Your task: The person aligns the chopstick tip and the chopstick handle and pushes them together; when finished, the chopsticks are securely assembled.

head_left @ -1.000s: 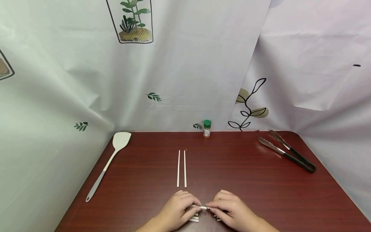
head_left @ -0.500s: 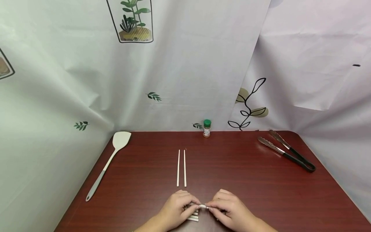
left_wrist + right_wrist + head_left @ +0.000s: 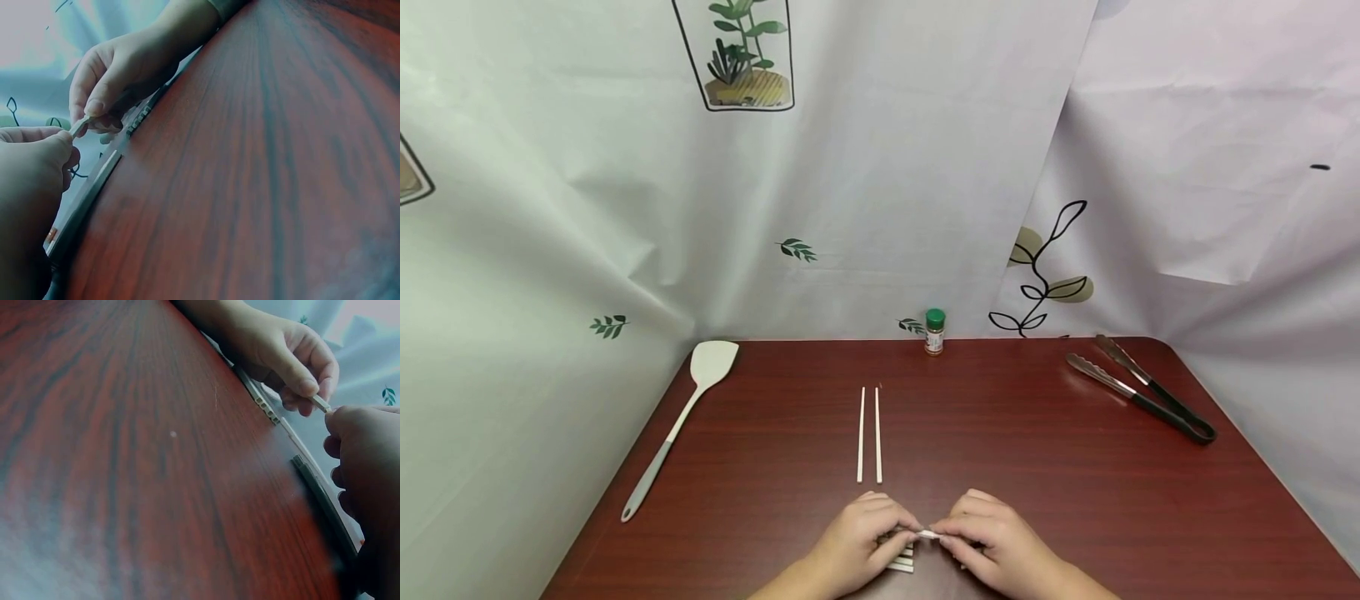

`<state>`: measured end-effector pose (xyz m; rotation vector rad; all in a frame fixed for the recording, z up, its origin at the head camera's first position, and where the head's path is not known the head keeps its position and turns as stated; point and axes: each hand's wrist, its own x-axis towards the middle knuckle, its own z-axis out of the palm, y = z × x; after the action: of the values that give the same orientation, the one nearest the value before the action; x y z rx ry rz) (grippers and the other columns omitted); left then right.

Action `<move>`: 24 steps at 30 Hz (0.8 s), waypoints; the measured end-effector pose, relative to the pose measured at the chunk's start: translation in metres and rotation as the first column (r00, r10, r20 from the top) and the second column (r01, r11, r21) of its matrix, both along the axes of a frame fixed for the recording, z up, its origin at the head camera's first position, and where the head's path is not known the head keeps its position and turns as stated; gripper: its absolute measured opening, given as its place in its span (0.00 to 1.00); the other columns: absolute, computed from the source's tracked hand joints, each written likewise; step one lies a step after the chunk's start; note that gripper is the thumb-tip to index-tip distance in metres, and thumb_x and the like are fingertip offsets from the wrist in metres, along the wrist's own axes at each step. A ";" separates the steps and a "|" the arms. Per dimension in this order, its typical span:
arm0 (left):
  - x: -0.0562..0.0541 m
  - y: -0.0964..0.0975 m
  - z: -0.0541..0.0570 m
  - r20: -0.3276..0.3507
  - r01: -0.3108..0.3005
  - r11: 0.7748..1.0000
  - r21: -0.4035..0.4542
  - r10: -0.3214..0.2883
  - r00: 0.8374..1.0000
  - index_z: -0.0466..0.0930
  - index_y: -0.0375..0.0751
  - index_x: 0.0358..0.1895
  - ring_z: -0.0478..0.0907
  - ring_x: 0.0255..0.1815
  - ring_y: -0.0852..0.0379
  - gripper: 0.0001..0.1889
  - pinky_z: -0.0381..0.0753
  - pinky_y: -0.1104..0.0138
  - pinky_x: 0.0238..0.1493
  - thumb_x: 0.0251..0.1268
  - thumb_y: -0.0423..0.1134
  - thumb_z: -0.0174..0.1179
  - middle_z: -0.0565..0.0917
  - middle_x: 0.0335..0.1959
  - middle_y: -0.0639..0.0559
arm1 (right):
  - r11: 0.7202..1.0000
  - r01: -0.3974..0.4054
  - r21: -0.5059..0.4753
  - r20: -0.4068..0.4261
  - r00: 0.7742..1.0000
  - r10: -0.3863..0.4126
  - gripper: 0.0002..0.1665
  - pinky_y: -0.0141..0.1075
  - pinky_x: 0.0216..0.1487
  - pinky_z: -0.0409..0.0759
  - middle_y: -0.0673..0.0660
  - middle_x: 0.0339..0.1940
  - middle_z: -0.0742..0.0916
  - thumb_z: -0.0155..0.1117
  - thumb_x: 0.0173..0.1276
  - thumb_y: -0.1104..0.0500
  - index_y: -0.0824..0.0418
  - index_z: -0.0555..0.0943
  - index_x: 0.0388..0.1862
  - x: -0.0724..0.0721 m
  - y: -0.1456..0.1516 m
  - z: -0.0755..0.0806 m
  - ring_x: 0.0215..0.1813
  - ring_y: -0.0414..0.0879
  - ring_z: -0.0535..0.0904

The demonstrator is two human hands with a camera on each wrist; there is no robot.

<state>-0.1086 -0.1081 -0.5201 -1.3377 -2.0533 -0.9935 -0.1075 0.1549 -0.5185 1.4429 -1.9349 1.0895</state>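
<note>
In the head view, the left hand (image 3: pixel 867 537) and the right hand (image 3: pixel 1000 542) face each other, fingers bent and thumbs nearly closed against them, both pinching a slim white piece (image 3: pixel 928 534) that shows in the gap between them. Whether it is one length or two meeting ends I cannot tell. Short white sticks (image 3: pixel 902 562) lie side by side under the left hand, partly hidden by it. Just ahead of that hand, two long white sticks (image 3: pixel 869 435) lie parallel on the table (image 3: pixel 1000 433); farther ahead, between the hands' lines, stands a green-capped jar (image 3: pixel 934 332). A spatula (image 3: pixel 681 421) lies well to the left of the hands, metal tongs (image 3: pixel 1142 390) well ahead and to the right. In the left wrist view, the thumb of the right hand presses the piece beside the left hand's fingertips. In the right wrist view, a row of stick ends (image 3: pixel 265 407) shows below the left hand.
</note>
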 end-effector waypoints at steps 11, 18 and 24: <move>0.003 0.003 0.003 -0.004 0.031 1.000 -0.004 -0.031 1.000 0.86 0.46 0.43 0.83 0.42 0.69 0.07 0.79 0.75 0.53 0.66 0.32 0.73 0.89 0.40 0.61 | 1.000 -0.006 -0.007 -0.033 0.999 0.006 0.08 0.21 0.46 0.77 0.47 0.39 0.88 0.71 0.75 0.64 0.62 0.90 0.50 -0.001 0.000 0.000 0.41 0.36 0.81; 0.005 0.004 0.003 0.022 0.041 0.999 -0.003 -0.041 0.999 0.86 0.46 0.43 0.83 0.42 0.69 0.08 0.79 0.76 0.53 0.66 0.31 0.73 0.88 0.40 0.60 | 1.000 -0.015 -0.020 -0.037 0.999 0.014 0.07 0.22 0.46 0.77 0.48 0.39 0.88 0.71 0.74 0.65 0.63 0.90 0.49 0.000 -0.002 0.004 0.40 0.37 0.81; 0.005 0.007 0.002 0.024 0.054 0.999 -0.001 -0.054 0.998 0.85 0.45 0.43 0.82 0.43 0.69 0.01 0.79 0.76 0.53 0.75 0.35 0.67 0.88 0.40 0.59 | 0.999 -0.028 -0.033 -0.011 1.000 0.027 0.07 0.22 0.46 0.77 0.48 0.37 0.88 0.73 0.71 0.66 0.61 0.90 0.47 0.001 -0.003 0.006 0.40 0.37 0.81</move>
<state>-0.1033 -0.1015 -0.5180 -1.3955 -2.0453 -1.0366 -0.1063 0.1521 -0.5125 1.4583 -1.8862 1.1195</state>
